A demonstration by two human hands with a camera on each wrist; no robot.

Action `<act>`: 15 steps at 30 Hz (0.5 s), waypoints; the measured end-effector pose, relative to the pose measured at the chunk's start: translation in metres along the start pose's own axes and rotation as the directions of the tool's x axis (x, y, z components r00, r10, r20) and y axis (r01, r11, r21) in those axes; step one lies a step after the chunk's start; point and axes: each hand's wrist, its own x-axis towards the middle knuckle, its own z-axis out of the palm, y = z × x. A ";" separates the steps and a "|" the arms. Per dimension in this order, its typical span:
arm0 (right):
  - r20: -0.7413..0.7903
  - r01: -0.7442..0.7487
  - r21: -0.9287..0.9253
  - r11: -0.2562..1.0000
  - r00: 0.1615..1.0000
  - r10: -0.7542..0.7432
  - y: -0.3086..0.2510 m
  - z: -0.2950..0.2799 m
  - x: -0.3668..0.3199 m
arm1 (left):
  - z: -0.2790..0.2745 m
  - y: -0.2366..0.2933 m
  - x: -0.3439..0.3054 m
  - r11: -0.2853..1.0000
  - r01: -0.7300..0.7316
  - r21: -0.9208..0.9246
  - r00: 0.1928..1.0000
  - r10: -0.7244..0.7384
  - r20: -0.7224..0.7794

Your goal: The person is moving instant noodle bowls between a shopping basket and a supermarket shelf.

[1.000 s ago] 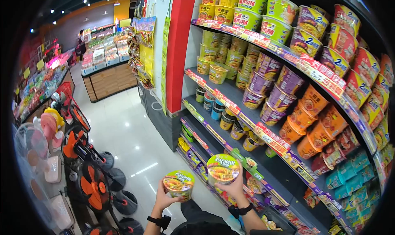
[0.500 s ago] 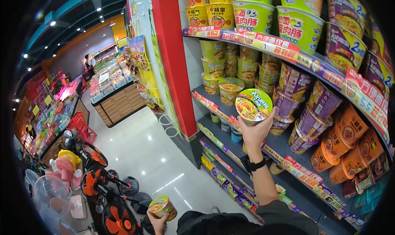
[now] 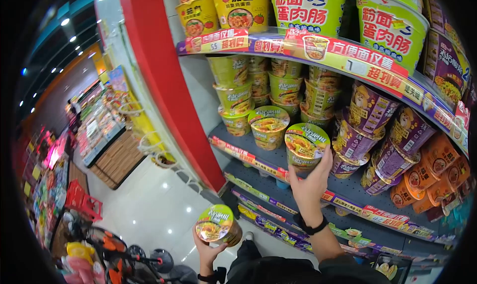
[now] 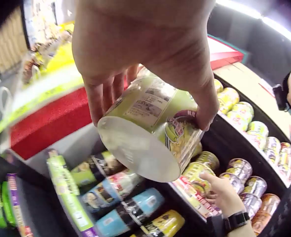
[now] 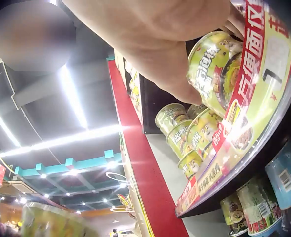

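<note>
The right hand (image 3: 313, 187) grips a green noodle cup (image 3: 305, 147) at the front edge of the middle shelf, right of another green cup (image 3: 269, 126) standing there. In the right wrist view that gripped cup (image 5: 215, 71) is just behind the price strip. Low and away from the shelf, the left hand (image 3: 209, 251) holds a second green cup (image 3: 217, 225), its lid facing up. The left wrist view shows the left hand (image 4: 145, 54) with fingers and thumb around this cup's side (image 4: 148, 106), its white base toward the camera.
Stacked green cups (image 3: 233, 95) stand behind, purple cups (image 3: 365, 107) to the right. Above runs an upper shelf's price strip (image 3: 318, 48). A red pillar (image 3: 164, 80) borders the shelves at left; fans (image 3: 112, 246) stand at the lower left.
The right hand has carried its cup from in front of the shelf onto the shelf's front edge. The left hand's cup has come up and right, and the head view is closer to the shelves.
</note>
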 end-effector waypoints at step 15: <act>-0.033 -0.030 -0.385 0.922 0.999 0.018 -0.016 0.085 0.006 | 0.214 0.057 0.323 0.761 -0.525 -0.382 0.737 0.631 0.243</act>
